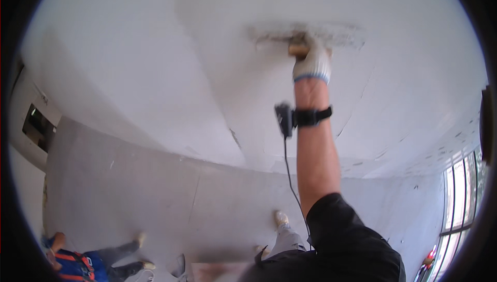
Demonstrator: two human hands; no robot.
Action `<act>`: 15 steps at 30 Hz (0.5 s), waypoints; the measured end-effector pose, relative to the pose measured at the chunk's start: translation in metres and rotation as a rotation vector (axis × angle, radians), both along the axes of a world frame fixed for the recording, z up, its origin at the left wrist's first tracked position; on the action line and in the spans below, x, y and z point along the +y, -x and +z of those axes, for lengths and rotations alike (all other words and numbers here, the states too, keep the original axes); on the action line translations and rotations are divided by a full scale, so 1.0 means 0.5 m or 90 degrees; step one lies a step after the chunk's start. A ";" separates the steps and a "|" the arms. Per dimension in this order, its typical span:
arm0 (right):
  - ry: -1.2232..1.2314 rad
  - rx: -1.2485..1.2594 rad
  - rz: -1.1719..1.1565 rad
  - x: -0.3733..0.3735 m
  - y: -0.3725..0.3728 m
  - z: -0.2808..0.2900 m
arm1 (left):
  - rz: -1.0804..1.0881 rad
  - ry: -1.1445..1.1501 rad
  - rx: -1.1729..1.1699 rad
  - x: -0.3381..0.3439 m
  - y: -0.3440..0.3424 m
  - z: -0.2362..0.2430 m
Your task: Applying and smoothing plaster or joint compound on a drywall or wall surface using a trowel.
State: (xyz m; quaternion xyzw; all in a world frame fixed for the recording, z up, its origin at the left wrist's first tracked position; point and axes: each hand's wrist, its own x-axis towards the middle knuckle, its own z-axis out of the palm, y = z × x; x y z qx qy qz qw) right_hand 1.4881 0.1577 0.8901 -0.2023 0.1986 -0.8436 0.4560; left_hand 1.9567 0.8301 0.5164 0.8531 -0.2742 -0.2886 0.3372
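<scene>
- Trowel point(331, 32) with a wide, flat blade, up against the white wall point(129, 49) in the upper middle of the view; lying crosswise, streaked with grey, softened by blur.
- Held in the right hand point(312, 62), with fingers curled round the tan handle point(297, 50) just below the blade; closed on it rather than spread. Cannot tell the exact lie of each finger.
- Covered, at that hand, by a whitish knitted glove point(318, 69) with a blue edge at the wrist.
- Left hand out of view; cannot tell whether wide, narrow or holding something.
- Strapped round the right forearm point(317, 152), near the wrist: a black band point(309, 118) with a small black box point(284, 119) and a thin dark cable point(290, 173) running down past the black sleeve point(336, 220).
- On the wall, lower than the trowel: thin dark lines and a short chipped mark point(234, 138) left of the forearm.
- Below the wall, along an edge bent by the lens: a grey floor point(155, 178), with a pale shoe point(281, 219) near the middle.
- At lower left, well apart from the trowel: another person point(83, 266) in a blue top with orange-red straps.
- Toward the right rim: a bright barred window point(458, 194); toward the left, a dark opening point(39, 126).
</scene>
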 end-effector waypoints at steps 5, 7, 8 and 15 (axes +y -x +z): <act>0.452 0.135 0.155 -0.004 0.005 0.269 | -0.002 0.208 0.069 -0.118 0.098 0.111; 0.557 0.345 0.292 0.032 0.088 0.327 | -0.068 0.131 -0.039 -0.149 0.124 0.186; 0.559 0.288 0.267 0.082 0.061 0.291 | -0.094 0.178 0.027 -0.144 0.139 0.242; 0.477 0.564 0.354 0.207 -0.059 0.022 | -0.299 0.326 -0.106 -0.248 0.136 0.337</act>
